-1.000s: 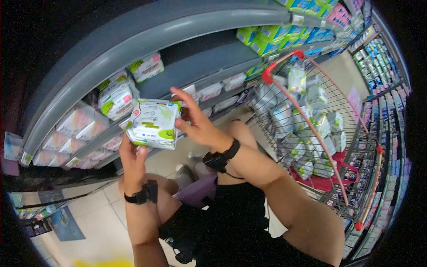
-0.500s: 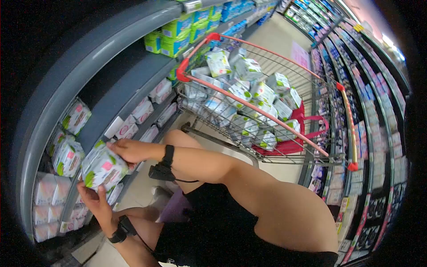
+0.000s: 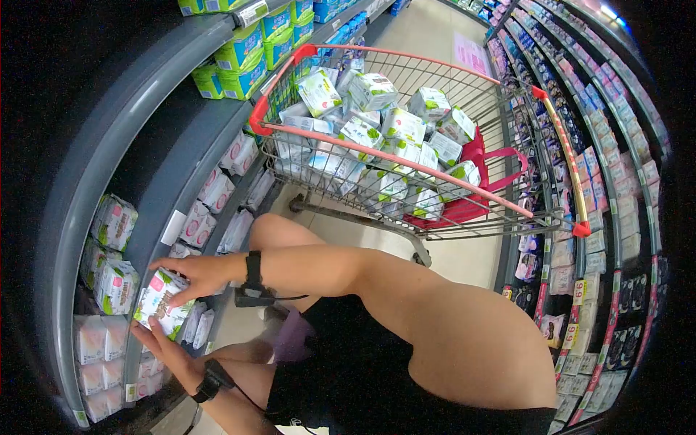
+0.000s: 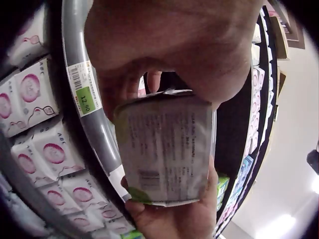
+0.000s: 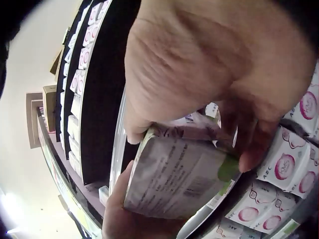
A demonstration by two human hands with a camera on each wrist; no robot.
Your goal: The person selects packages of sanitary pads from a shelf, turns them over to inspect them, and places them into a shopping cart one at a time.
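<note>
Both hands grip a white and green package [image 3: 165,301] at the front of a shelf. The right hand [image 3: 199,277] holds its upper side, with the thumb across the printed face; the left hand [image 3: 170,355] holds it from below. In the left wrist view, the package [image 4: 167,149] shows a side of small print and a barcode between the near left hand [image 4: 174,45] and the right hand [image 4: 174,219]. From the right wrist, the right hand [image 5: 214,64] is above the package [image 5: 174,174], with the left hand [image 5: 134,224] under it.
A wire cart [image 3: 406,163] holding many similar packages and a red bag [image 3: 464,206] stands to the right. More packages sit on the left shelf [image 3: 116,290], beside pink-marked packs [image 3: 199,221]. Green boxes [image 3: 243,58] are further back. Another stocked shelf [image 3: 594,217] lines the far right.
The view has swung rightward, bringing the cart further into view. The package has been turned in the hands, and both hands with it are now lower and nearer the left shelf.
</note>
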